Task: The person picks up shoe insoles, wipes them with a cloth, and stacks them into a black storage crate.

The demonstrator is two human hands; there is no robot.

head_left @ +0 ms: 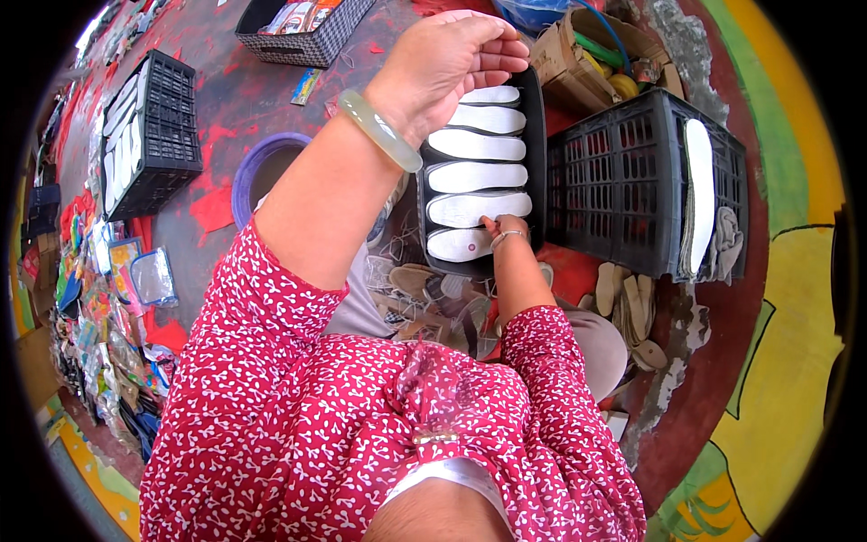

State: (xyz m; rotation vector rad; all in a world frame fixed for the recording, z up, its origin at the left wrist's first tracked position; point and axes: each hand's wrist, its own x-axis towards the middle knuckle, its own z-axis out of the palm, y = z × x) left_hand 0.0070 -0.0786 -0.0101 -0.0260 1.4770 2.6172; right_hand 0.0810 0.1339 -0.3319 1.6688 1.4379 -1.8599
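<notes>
My left hand (459, 68) is raised over the far end of a black bin (535, 149), a pale bangle on its wrist. Its thumb and fingers are closed together; whatever they hold, if anything, is too small to make out. In the bin several white insoles (477, 177) stand in rows across its width. At the near end lies a white insole (456, 245) with a small round mark. My right hand (508, 228), wearing a thin bracelet, is closed at this insole's right end, with the fingertips partly hidden.
A black crate (614, 181) stands to the right, with insoles on its outer side. Loose footwear (632, 307) lies below it. Further off are a cardboard box (578, 68), a purple basin (244, 176), a crate of white insoles (167, 122) and a patterned box (312, 41).
</notes>
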